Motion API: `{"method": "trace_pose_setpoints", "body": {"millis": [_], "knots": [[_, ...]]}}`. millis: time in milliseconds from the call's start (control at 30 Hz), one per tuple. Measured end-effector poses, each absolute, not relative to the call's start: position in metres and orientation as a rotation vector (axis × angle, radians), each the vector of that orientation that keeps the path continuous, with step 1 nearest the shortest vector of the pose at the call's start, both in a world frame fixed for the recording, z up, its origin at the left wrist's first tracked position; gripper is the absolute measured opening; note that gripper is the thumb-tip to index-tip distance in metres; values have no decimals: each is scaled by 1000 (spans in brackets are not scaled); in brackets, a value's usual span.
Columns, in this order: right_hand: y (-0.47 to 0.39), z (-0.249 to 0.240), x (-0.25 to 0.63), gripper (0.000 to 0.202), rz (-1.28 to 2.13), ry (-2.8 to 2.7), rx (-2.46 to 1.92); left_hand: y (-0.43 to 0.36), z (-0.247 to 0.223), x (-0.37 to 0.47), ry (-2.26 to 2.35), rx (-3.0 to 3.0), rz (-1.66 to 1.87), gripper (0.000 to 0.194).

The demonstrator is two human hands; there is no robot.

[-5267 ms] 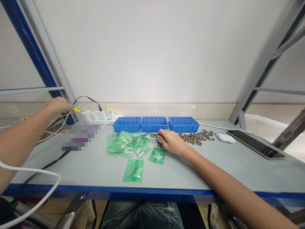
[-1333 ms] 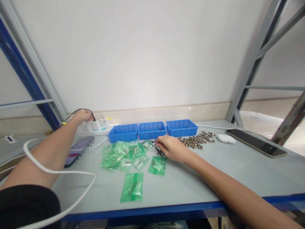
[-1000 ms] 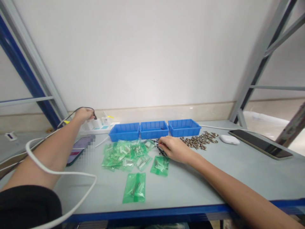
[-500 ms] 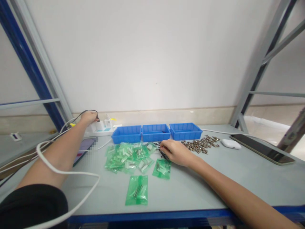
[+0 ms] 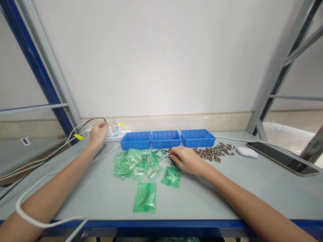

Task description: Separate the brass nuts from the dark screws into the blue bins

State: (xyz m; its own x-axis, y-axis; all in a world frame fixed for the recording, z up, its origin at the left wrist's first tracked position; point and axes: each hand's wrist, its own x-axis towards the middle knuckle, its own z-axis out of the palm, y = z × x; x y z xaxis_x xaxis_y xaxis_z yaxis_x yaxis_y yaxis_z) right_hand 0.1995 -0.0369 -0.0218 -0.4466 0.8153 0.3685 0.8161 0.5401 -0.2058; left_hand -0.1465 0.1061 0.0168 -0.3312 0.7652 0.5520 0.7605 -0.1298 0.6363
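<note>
I have the left hand (image 5: 99, 134) out at the power strip (image 5: 115, 135), its fingers bunched by the end of a black cable (image 5: 98, 118); whether they grip it, I can't make out from here. The right hand (image 5: 187, 159) rests by the black screws (image 5: 173, 162) on the counter (image 5: 108, 198), fingers curled nearly together, with whatever lies between them hidden from me.

On the left I'd worry about the white cable (image 5: 45, 225) looping across the forearm in my view: drawing that arm back could snag it. A sideways tug on the black cable might also shift the strip, which I can't see fixed down.

On the right, the screws lie between the heap of green bags (image 5: 131, 164) and the brown metal pieces (image 5: 214, 153), so a careless sweep of the palm could mix them. The single bag (image 5: 171, 177) just beside that hand might get dragged along too.
</note>
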Motion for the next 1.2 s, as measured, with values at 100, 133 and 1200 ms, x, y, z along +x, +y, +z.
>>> {"method": "trace_pose_setpoints", "body": {"millis": [100, 133, 1200], "knots": [[-36, -22, 198, 17, 1, -2343, -1318, 63, 18, -117, 1838, 1927, 1697, 33], [-36, -23, 197, 17, 4, -2333, -1310, 47, 20, -104, 1709, 2008, 1722, 29], [-37, -23, 197, 26, -26, -2272, -1169, -19, -27, 10, 992, 2524, 1078, 12]]}}
